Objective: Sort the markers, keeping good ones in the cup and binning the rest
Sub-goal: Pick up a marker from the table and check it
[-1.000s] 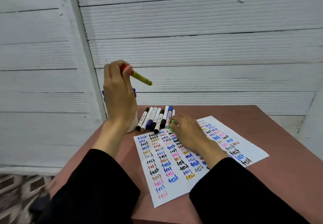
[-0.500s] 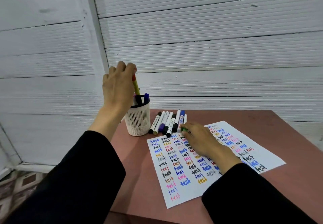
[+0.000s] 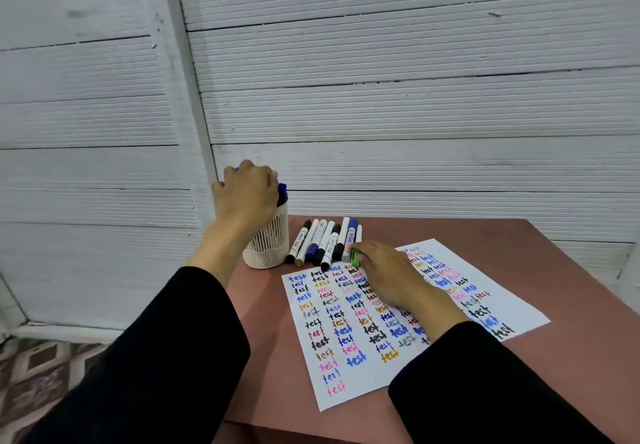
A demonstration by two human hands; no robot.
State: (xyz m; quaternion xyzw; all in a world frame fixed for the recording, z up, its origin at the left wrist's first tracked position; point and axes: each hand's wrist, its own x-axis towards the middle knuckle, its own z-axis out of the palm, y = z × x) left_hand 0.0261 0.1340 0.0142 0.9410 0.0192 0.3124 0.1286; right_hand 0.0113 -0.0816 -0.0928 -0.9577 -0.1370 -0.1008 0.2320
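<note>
Two black sleeves point(image 3: 149, 367) enter from the near edge. White test sheet point(image 3: 367, 374), covered in coloured "test" marks, lies on the brown table point(image 3: 571, 357). Right hand point(image 3: 388, 270) rests on the sheet, fingers curled round a green marker point(image 3: 355, 256). Beyond it, a row of markers point(image 3: 325, 242) lies side by side on the table. Left hand point(image 3: 246, 194) sits over the white mesh cup point(image 3: 266, 246), hiding its mouth; whether it grips anything cannot be told. Blue marker cap point(image 3: 282, 188) shows beside it.
</note>
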